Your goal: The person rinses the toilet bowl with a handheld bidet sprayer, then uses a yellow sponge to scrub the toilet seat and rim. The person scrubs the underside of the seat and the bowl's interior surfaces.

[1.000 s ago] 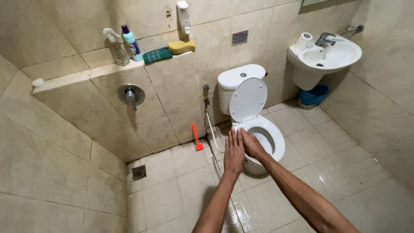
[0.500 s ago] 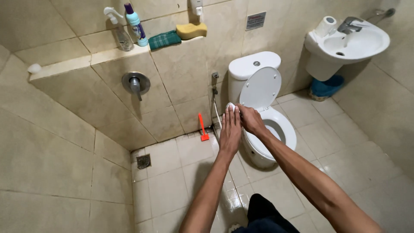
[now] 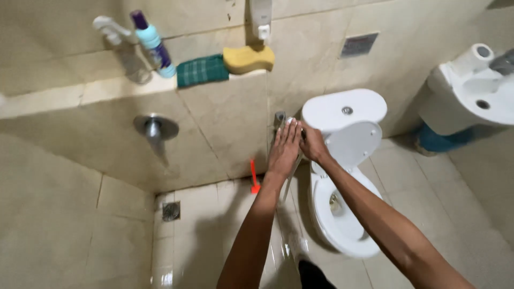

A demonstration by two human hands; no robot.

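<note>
Both hands are raised together beside the toilet tank (image 3: 342, 109): left hand (image 3: 284, 147) flat, fingers extended toward the wall sprayer fitting (image 3: 279, 119) at twelve o'clock; right hand (image 3: 312, 143) curled, grip unclear.

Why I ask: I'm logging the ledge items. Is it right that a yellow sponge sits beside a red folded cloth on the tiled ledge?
Not quite. The head view shows the cloth is green, not red. The yellow sponge does sit beside it on the tiled ledge.

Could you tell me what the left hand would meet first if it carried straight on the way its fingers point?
Probably the metal fitting on the tiled wall, just beyond the left hand fingertips beside the toilet tank; depth is unclear.
</note>
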